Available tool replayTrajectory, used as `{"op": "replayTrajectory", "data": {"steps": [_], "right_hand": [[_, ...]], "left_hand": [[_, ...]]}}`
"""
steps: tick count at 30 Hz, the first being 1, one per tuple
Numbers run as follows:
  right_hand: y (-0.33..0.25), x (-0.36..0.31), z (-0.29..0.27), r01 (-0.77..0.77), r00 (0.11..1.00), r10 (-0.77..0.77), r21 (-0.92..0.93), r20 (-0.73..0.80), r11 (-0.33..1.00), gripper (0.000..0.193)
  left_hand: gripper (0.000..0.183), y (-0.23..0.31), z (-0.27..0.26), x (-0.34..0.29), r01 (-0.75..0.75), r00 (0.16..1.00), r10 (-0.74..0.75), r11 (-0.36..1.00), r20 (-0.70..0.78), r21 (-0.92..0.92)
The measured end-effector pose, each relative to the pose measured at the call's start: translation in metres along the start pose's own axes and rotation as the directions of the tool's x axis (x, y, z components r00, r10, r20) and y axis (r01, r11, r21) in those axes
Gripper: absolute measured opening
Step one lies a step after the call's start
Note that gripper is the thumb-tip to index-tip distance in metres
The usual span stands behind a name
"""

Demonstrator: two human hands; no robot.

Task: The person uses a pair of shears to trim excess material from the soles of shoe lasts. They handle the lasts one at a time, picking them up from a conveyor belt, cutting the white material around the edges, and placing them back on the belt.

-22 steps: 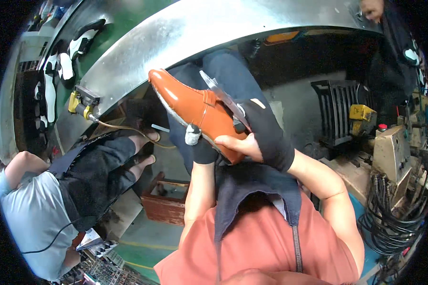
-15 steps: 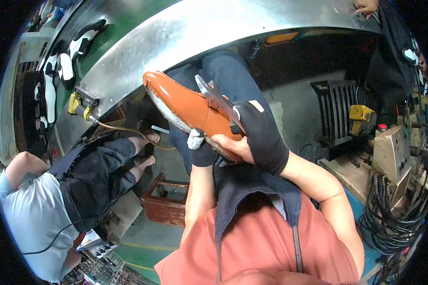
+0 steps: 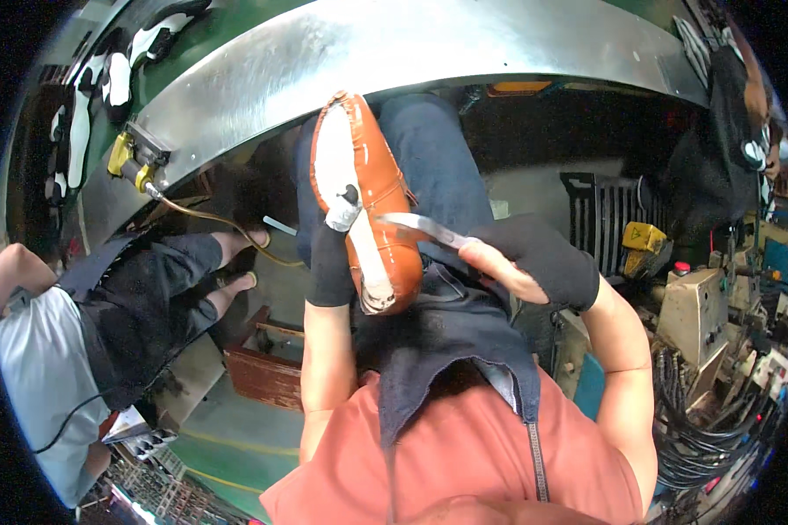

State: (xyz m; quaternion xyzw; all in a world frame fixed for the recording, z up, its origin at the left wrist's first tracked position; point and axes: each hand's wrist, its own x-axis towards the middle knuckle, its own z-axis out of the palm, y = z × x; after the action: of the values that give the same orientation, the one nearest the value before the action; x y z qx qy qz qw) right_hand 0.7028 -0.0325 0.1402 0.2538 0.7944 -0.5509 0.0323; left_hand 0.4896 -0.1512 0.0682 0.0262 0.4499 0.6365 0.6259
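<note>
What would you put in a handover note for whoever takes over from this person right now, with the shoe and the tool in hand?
Left hand, in a dark fingerless glove: holds the orange-brown leather shoe sole side up, its pale bottom facing the camera, toe pointing away.
Right hand, also gloved: grips a metal blade tool whose tip lies against the shoe's side edge.
Both are held over the lap, above a dark apron, in front of a curved metal bench edge.
Done: cannot tell how much of the edge is worked.
Left: likely the rest of the shoe's edge.
</note>
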Motion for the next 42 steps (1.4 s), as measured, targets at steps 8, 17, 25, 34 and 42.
{"op": "replayTrajectory", "data": {"steps": [8, 17, 25, 34, 42], "right_hand": [[0.000, 0.019, -0.007, 0.243, 0.970, -0.228, -0.331, 0.083, 0.912, 0.029], [0.010, 0.019, -0.014, 0.270, 0.822, -0.567, -0.836, -0.058, 0.477, 0.022], [0.041, 0.023, -0.005, 0.274, 0.817, -0.575, -0.852, -0.039, 0.446, 0.022], [0.061, 0.016, 0.010, 0.181, 0.792, -0.597, -0.882, -0.131, 0.435, 0.033], [0.056, 0.014, 0.010, 0.178, 0.747, -0.662, -0.944, -0.054, 0.278, 0.037]], "left_hand": [[0.042, -0.010, -0.008, 0.002, -0.010, 1.000, 0.011, 0.994, -0.007, 0.109], [0.055, -0.021, -0.016, 0.009, -0.191, 0.981, 0.191, 0.971, 0.019, 0.145], [0.045, -0.015, -0.008, 0.003, -0.173, 0.985, 0.171, 0.962, 0.024, 0.214], [0.044, -0.006, 0.001, -0.003, -0.083, 0.997, 0.082, 0.996, 0.015, 0.036], [0.041, -0.014, -0.009, 0.001, -0.173, 0.984, 0.164, 0.965, 0.064, 0.195]]}}
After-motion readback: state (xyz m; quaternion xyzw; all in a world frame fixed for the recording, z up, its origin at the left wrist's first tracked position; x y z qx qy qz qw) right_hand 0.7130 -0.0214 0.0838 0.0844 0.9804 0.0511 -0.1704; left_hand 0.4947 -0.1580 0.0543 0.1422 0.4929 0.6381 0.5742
